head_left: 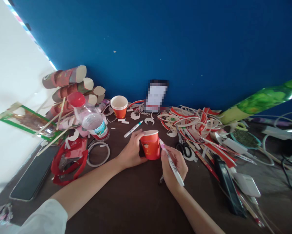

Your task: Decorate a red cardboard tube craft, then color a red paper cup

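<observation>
The left hand (130, 152) holds a red cup (150, 144) in a closed grip at tabletop (136, 201) centre, while the right hand (173, 167), at the cup's 4 o'clock, grips a white marker (172, 165) whose tip touches the cup wall.

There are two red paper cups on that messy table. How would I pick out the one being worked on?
Start at the brown table below the blue wall and look to the near middle, between the two bare arms. The red cup stands upright there, gripped by the left hand, while the right hand puts a white marker to its side. The other cup stands untouched farther back.
</observation>
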The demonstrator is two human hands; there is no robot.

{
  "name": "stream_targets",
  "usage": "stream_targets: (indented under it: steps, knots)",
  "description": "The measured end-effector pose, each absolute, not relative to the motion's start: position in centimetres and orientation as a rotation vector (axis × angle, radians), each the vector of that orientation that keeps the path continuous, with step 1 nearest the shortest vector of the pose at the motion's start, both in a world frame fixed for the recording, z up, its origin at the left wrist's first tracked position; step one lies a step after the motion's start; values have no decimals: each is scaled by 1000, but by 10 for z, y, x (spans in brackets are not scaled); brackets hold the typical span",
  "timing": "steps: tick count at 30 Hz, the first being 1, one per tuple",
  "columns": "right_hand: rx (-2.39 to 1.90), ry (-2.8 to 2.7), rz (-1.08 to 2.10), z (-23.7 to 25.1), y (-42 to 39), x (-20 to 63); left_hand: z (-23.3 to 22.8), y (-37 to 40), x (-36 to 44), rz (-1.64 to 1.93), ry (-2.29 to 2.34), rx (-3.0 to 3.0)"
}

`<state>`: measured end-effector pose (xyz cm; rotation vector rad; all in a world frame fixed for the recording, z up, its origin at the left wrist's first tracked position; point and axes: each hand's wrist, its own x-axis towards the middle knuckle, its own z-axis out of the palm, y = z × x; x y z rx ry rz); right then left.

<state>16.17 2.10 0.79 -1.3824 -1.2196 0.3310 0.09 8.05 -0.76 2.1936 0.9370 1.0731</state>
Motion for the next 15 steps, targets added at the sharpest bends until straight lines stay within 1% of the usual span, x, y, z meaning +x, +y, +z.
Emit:
stream_targets:
  steps: [7, 15]
  knots:
    - [-1248, -1326, 437, 2, 16, 160, -3, 78, 0, 1047, 952, 2097]
    - [-1255, -1301, 449, 0, 16, 160, -1, 78, 0, 917, 1058, 2013]
